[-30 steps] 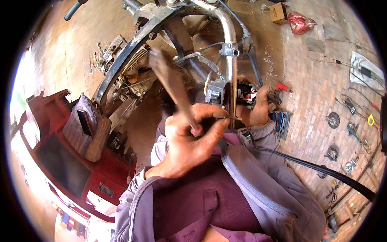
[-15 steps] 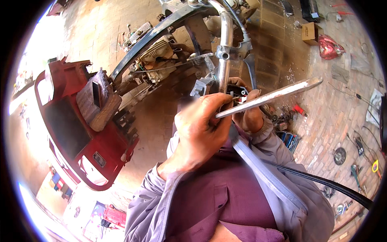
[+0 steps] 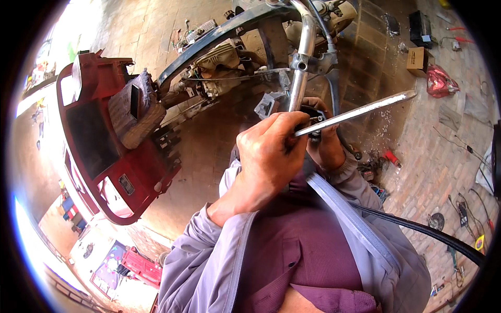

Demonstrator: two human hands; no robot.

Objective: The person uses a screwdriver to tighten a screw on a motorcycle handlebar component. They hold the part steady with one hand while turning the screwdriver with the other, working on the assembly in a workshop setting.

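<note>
A long, flat, worn metal bar (image 3: 360, 113) sticks out to the right from the closed fist of my left hand (image 3: 269, 151). The part inside the fist is hidden. My right hand (image 3: 329, 148), partly behind the bar, has its fingers curled round a small black housing (image 3: 314, 116) at the near end of the chrome handlebar (image 3: 298, 88). A lever (image 3: 334, 88) on its bracket reaches down beside that tube. Left of the handlebar end is a grey angular part (image 3: 266, 106); what supports it is unclear.
Beyond my hands stands a stripped vehicle frame (image 3: 224, 36) with an engine (image 3: 214, 65). A red body panel (image 3: 122, 180) stands at left. On the brick floor at right lie a cardboard box (image 3: 419, 61), a red plastic bag (image 3: 442, 81) and scattered tools. A black cable (image 3: 417, 225) crosses my right sleeve.
The whole view has shifted, moving the frame and panel rightward in the picture. The bar lies slightly flatter and nearer the black housing. Both hands keep their grips.
</note>
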